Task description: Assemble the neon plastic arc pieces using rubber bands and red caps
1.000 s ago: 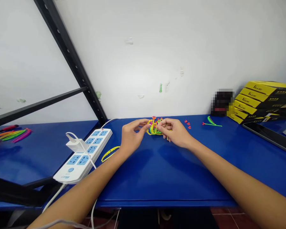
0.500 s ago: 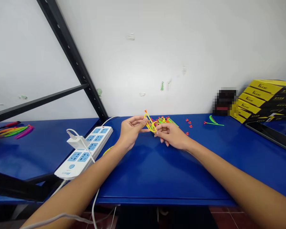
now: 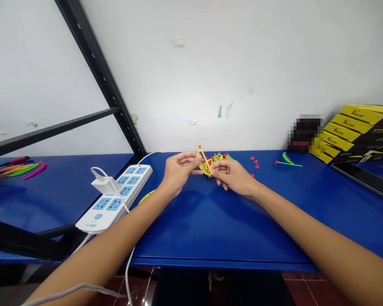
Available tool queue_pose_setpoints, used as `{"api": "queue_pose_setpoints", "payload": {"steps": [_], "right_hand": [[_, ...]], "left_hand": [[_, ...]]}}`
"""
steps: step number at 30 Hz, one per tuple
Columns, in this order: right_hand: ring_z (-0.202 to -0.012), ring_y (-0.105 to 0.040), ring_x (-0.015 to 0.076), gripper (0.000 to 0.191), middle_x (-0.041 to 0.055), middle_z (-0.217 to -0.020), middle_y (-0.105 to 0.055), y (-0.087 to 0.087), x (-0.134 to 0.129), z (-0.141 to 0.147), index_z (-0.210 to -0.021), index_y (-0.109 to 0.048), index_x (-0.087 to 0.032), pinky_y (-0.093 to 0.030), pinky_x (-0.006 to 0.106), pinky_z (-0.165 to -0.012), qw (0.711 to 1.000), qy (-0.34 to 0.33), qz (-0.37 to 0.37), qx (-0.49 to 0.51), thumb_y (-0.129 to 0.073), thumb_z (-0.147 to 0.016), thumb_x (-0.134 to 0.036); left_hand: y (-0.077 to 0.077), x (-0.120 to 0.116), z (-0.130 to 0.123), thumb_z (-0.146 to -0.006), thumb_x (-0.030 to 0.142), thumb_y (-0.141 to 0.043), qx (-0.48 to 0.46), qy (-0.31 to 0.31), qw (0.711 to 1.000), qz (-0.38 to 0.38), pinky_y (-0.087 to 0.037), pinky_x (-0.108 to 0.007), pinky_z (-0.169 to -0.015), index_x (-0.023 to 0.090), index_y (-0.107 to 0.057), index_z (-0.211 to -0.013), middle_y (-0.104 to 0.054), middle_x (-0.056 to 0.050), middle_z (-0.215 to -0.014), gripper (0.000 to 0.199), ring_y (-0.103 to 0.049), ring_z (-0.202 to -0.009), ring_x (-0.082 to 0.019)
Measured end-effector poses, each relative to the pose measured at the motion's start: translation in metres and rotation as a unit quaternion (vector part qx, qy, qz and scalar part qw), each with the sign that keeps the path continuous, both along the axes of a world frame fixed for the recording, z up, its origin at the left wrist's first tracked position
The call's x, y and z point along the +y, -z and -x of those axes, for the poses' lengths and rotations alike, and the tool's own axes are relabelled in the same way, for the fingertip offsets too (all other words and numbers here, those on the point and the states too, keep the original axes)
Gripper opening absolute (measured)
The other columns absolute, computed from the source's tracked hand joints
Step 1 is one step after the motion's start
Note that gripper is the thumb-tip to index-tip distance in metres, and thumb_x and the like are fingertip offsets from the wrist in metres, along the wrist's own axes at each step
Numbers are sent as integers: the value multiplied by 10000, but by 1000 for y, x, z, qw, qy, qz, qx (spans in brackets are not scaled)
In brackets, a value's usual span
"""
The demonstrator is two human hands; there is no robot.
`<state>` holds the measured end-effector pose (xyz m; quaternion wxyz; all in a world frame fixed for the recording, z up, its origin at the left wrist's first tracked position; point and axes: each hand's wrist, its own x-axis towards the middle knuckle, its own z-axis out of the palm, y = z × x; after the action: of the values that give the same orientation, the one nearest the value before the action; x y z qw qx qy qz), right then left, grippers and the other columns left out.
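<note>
Here, pinching the yellow bow-shaped piece (image 3: 199, 165) near its upper end with the left hand (image 3: 178, 172), thumb against forefinger, lower fingers loosely extended behind. Pinching its lower end with the right hand (image 3: 232, 176), thumb and forefinger nearly pressed together, other fingers curled under. Held between both hands, above the blue table (image 3: 223, 229), with the yellow stick (image 3: 206, 160) slanting across it, orange tip up.

Right behind the hands, a pile of bright coloured pieces (image 3: 218, 157), partly hidden by the right fingers. Farther right, a few small red pieces (image 3: 256, 162), then a green curved piece (image 3: 287, 158) beside a red-tipped green stick (image 3: 290, 164). Beyond those, a black flat device (image 3: 364, 180) in front of stacked yellow-and-black boxes (image 3: 347, 127). To the left, a white power strip (image 3: 127, 187) with a charger plugged in (image 3: 105, 185), and a yellow curved piece (image 3: 147, 196) partly covered by the left forearm. Across the black rack (image 3: 102, 76), more coloured strips (image 3: 28, 169).

Compared with a second ago, now apart from the tangle, not crowded against it; since the last frame, gripping much the same, with more of the pile covered by the right hand
</note>
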<state>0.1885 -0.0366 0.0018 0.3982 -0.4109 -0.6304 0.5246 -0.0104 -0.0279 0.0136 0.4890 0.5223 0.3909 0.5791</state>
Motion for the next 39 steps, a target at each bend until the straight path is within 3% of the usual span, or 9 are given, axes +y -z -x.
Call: {"api": "queue_pose_setpoints", "payload": {"steps": [6,11,15,17,19,24,31,35,39], "right_hand": [[-475,-542,97,289,-21,-634,-650,0,1,-3,-979,-701,-171,-486,213,-427,1000,-7,12,7,-812,-860,-410],[-535,-620,134,471,16,-657,-658,-1,-1,-2,-889,-672,-173,-559,248,-477,999,-17,-37,-22,-670,-949,-640],[-467,-560,123,407,2,-623,-641,-3,-3,-3,-885,-695,-184,-473,235,-422,991,-3,-101,-82,-697,-934,-588],[-467,-566,134,374,2,-603,-631,-4,0,-8,-879,-686,-188,-460,244,-428,988,28,-114,-96,-688,-940,-556],[-479,-579,144,356,8,-610,-633,-4,6,-15,-861,-656,-196,-461,255,-441,984,80,-125,-96,-685,-942,-541],[-464,-558,148,304,49,-691,-678,-2,26,-33,-909,-674,-176,-461,287,-415,981,152,-91,-79,-707,-923,-478],[-527,-632,176,319,93,-812,-767,6,38,-41,-1118,-746,-115,-508,308,-498,972,171,-87,-136,-690,-926,-364],[-734,-712,221,270,115,-916,-812,1,39,-49,-1051,-801,-124,-531,335,-718,909,237,-206,-276,-624,-970,-311],[-930,-745,268,274,136,-1054,-823,-11,33,-58,-1071,-803,-145,-508,340,-831,833,247,-267,-416,-554,-1004,-235]], "left_hand": [[0,0,1,-604,487,-1013,16,17,1000,-3,-708,-380,-682,115,-778,-960,-800,-74,-831,565,-776,-771,-232],[3,3,0,-603,518,-1005,42,21,999,-18,-693,-369,-685,124,-782,-931,-804,-72,-802,560,-768,-728,-225],[-9,10,15,-713,624,-902,176,51,982,-43,-653,-352,-671,146,-807,-943,-816,-103,-833,539,-771,-763,-256],[-25,14,34,-820,648,-793,317,80,941,-86,-620,-340,-673,181,-834,-1024,-830,-113,-926,512,-774,-803,-271],[-45,15,57,-840,632,-769,465,16,874,-137,-569,-320,-671,208,-848,-972,-823,-104,-897,450,-739,-726,-250],[-70,-1,107,-683,597,-862,691,40,722,18,-448,-303,-556,246,-803,-737,-785,-92,-759,361,-687,-606,-258],[-46,-25,123,-737,416,-771,732,38,678,47,-460,-294,-594,237,-764,-899,-804,-61,-860,241,-740,-744,-254],[-45,-23,119,-820,412,-701,751,68,650,93,-481,-305,-663,209,-725,-877,-802,-84,-928,212,-743,-832,-258],[-41,-14,108,-859,487,-682,748,83,653,85,-442,-310,-627,209,-672,-849,-783,-89,-865,279,-714,-777,-253]]}}
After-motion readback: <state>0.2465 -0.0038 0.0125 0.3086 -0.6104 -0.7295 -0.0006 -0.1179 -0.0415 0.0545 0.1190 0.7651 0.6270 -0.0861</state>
